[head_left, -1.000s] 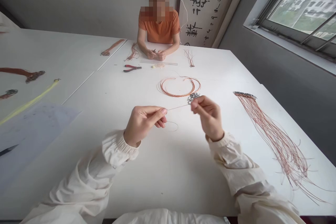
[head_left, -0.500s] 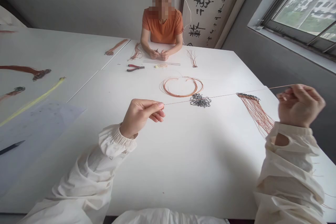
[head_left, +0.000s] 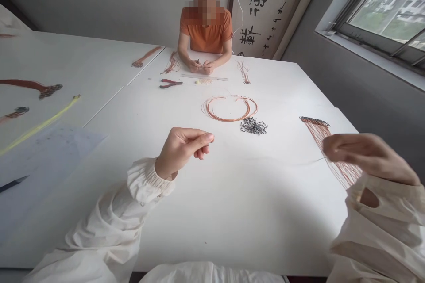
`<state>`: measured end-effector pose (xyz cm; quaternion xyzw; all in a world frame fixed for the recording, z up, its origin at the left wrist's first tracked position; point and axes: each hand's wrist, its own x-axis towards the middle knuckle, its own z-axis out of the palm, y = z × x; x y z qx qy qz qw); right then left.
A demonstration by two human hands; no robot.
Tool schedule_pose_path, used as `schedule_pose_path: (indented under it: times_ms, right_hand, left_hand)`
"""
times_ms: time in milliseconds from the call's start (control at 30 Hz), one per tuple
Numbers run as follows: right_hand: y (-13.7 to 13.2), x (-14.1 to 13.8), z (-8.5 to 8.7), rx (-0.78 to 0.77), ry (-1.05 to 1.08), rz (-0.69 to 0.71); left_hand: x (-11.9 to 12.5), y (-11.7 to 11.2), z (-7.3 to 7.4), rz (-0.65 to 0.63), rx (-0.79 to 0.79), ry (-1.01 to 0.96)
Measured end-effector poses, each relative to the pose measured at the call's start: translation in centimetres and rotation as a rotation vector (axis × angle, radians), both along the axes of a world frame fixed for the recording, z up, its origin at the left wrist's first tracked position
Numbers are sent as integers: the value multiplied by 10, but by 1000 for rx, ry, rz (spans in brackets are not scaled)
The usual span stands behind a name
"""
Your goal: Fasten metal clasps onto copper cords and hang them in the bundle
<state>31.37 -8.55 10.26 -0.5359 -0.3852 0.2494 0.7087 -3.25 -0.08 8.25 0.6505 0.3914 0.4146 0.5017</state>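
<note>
My left hand is closed in a pinch over the table's middle. A tiny dark tip shows at its fingertips; most of what it holds is hidden. On the right, my right hand, smeared by motion, has its fingers together on a thin line. That line runs leftward, slack, and fades against the white table. Just beyond my left hand lies a pile of small dark hooks. Partly behind my right hand is a bundle of orange lines with dark hooks in a row along its top end.
A coil of orange line touches the hook pile. Farther off lie pliers and a ruler, near a person in an orange shirt. At left are a yellow bundle, a paper sheet and a dark pen-like tool.
My right hand has come down and inward from the far right, and its palm has turned downward. The line, taut between both hands before, is now slack. My left hand has shifted slightly right.
</note>
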Motion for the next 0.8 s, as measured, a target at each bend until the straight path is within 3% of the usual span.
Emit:
schedule_pose_path:
  times_ms: [167, 300, 333, 400, 467, 567, 800]
  right_hand:
    - [18, -73, -8, -91, -120, 517]
    - [41, -117, -20, -255, -141, 1030]
    - [46, -126, -23, -280, -95, 1098]
    - [52, -139, -32, -299, 2, 1125]
    - [56, -146, -40, -286, 59, 1054]
    - [60, -148, -50, -270, 91, 960]
    - [61, -143, -56, -262, 114, 916]
  left_hand:
    - [3, -5, -6, -75, 62, 68]
    - [4, -5, -11, -67, 287, 201]
    - [4, -4, -13, -54, 351, 236]
    - [4, -3, -16, -34, 443, 279]
    - [4, 0, -18, -51, 459, 289]
    - [4, 2, -19, -125, 355, 249]
    - [3, 4, -16, -169, 122, 131]
